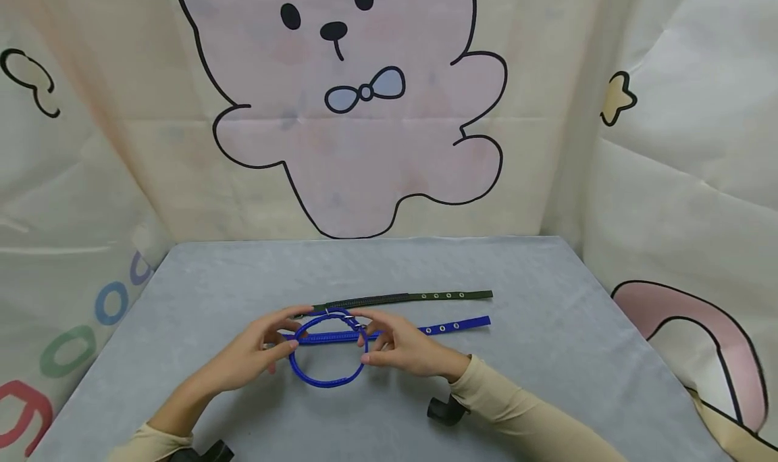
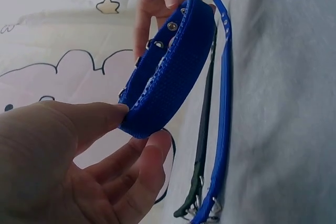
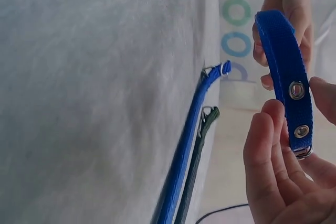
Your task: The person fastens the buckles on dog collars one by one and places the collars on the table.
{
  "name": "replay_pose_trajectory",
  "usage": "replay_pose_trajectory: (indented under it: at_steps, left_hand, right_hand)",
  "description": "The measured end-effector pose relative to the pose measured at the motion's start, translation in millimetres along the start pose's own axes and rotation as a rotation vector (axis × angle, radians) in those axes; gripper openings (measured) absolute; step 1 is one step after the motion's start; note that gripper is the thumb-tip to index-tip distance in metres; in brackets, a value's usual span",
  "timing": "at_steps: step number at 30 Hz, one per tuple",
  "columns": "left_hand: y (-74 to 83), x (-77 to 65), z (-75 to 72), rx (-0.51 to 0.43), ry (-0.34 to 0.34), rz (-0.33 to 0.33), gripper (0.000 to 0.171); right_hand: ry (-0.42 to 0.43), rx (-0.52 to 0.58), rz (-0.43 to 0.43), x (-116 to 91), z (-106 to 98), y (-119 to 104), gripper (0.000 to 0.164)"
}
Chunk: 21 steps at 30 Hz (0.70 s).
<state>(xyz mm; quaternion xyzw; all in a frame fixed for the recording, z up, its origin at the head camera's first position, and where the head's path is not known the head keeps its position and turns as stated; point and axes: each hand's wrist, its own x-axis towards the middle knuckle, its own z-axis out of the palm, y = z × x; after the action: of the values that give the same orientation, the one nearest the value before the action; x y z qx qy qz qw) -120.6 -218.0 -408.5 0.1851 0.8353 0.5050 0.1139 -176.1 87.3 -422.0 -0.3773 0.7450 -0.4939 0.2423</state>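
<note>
Blue webbing collar [image 2: 178, 77], looped into a ring, is being held up over the tablecloth [image 1: 559, 340] right between the two hands, so neither one is sitting nearer: both are touching it. Going left to right, the left hand [image 1: 261, 350] is pinching the ring's left side, thumb on one side of the band and fingers on the other. The loop is showing its round opening to the head view, so it's not really giving you one long axis, the flat band is just curving around. Texture-wise it's looking like woven nylon with a finely ribbed face and slightly fuzzy edges, and shiny metal eyelets [image 3: 296, 90] are running toward a silvery buckle [image 3: 303, 153]. Just past the ring, a straight dark green collar [image 1: 450, 296] and a straight blue collar [image 1: 458, 325] are lying with their long axes going left to right, the blue one showing through the loop; metal fittings are sitting at their left ends, punched holes at the right. Over on the other side, the right hand [image 1: 398, 344] is gripping the ring's right edge between thumb and fingertips, close to that buckle. A black rounded gadget [image 1: 446, 411] is poking out under the cream sleeve [image 1: 523, 415], and the grey-blue cloth underneath is looking soft, kinda plush, faintly mottled.
</note>
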Motion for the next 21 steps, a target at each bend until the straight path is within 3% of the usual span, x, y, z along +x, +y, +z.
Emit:
replay_pose_trajectory:
  at_steps: [5, 13, 21]
  left_hand:
    - [-5.7, -12.7, -8.3, -0.022, -0.004, -0.031, 0.053]
    - [-19.0, -44.7, -17.6, -0.068, 0.028, -0.102, 0.054]
    - [-34.7, -63.3, -31.0, -0.078, 0.027, -0.154, 0.056]
  right_hand:
    - [-0.032, 0.018, 0.007, 8.7, 8.8, -1.0, 0.075]
    - [-0.117, 0.084, 0.018, 22.7, 32.7, -3.6, 0.075]
    - [-0.161, 0.124, 0.049, 39.1, 50.3, -10.7, 0.079]
